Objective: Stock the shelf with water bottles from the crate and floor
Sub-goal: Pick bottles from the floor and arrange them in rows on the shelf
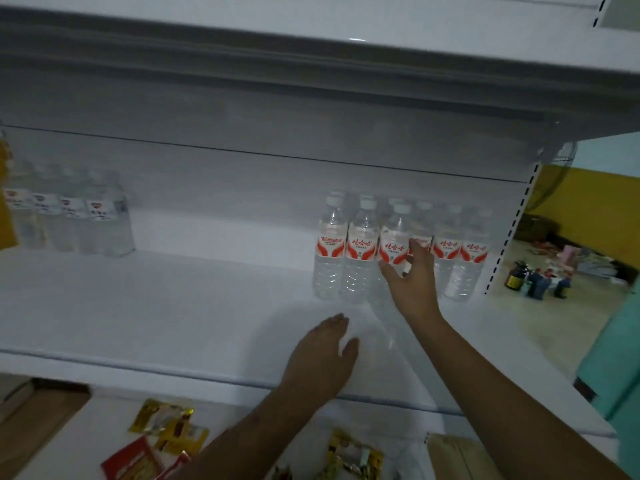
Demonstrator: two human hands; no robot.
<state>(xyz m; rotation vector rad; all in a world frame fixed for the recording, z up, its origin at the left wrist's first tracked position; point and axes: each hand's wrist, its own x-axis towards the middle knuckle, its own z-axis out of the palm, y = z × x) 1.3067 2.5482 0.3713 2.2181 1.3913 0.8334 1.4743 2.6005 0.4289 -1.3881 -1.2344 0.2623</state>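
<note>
Several clear water bottles with red and white labels point(360, 251) stand in rows at the right end of the white shelf point(173, 306). My right hand point(412, 282) reaches between them, its thumb and fingers spread against the front bottle point(393, 251) with the red label. My left hand point(322, 358) lies flat on the shelf board in front of the bottles, fingers straight and holding nothing. No crate is in view.
Another group of water bottles point(69, 216) stands at the shelf's far left. Snack packets point(162, 427) and cardboard boxes point(41, 420) lie on the lower shelf. Past the shelf's right upright point(509, 233), dark bottles point(533, 278) and clutter sit on the floor.
</note>
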